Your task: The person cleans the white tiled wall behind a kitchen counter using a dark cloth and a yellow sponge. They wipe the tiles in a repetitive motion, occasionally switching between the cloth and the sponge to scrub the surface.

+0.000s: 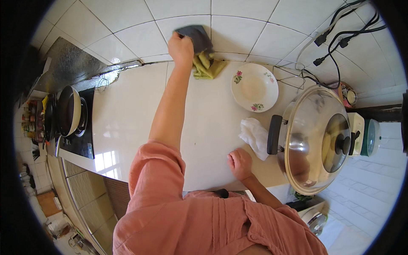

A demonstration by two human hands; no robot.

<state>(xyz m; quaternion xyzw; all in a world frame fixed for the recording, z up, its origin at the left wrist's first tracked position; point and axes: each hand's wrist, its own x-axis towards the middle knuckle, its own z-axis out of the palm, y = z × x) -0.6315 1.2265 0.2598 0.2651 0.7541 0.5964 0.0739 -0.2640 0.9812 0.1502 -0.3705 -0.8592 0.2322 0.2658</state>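
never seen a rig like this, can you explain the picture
There is no machine here: these are a person's two bare hands. The single picture comes from a wide fisheye camera worn on the head, looking down, so straight edges bend. The left hand grips a dark grey cloth near the tiled wall; a yellow-green cloth shows just below it, perhaps part of the same piece. The right hand is closed, nothing visible in it. On the pale counter are a flowered plate and a crumpled white cloth or bag, with a large lidded pot at right.
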